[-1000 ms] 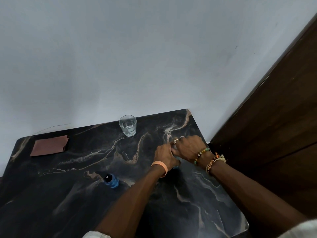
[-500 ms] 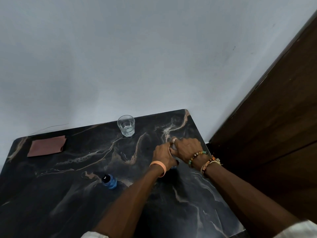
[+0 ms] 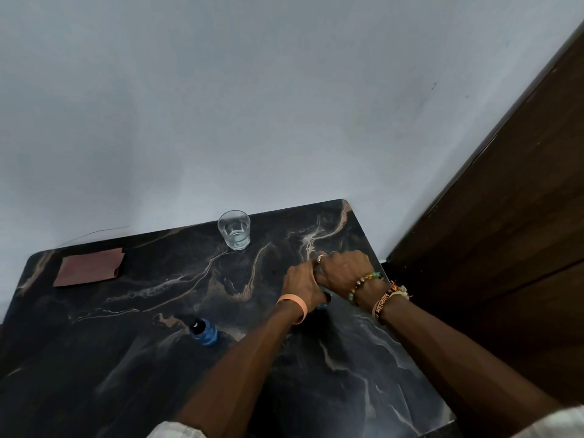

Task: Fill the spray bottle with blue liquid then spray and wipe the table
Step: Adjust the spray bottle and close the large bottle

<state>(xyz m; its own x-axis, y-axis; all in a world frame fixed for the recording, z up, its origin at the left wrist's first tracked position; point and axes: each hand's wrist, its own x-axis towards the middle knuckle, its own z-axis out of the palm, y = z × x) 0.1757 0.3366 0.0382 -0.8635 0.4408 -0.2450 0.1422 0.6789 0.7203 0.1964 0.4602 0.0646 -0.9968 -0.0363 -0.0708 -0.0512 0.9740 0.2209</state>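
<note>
- Nearest edge: white sleeves [image 3: 177, 431] at bottom, both forearms reaching fwd over dark marble table [image 3: 363, 390].
- Small blue bottle [image 3: 203, 332] w/ black cap, standing on table just left of the left forearm, not touched.
- Orange wristband [image 3: 295, 306] on left wrist; bead bracelets [image 3: 363, 284] & thread bands on right wrist.
- Left hand [image 3: 301, 284] clenched round smth mid-right of table, knuckles up, fingers curled tight.
- Right hand [image 3: 346, 270] pressed on top, touching left hand, fingers wrapped over same item; ring on one finger.
- Item under both hands mostly hidden: only a bit of blue [image 3: 322, 306] peeking out below left hand, resting on table. Prob. the spray bottle, can't tell for sure.
- Further back: clear glass [image 3: 234, 229] w/ a little clear liquid, upright nr far edge, well apart from hands.
- Far left: brown folded cloth [image 3: 90, 267] flat on table nr back corner.
- Beyond: pale wall [image 3: 252, 105]; dark wood door [image 3: 505, 232] at right.
</note>
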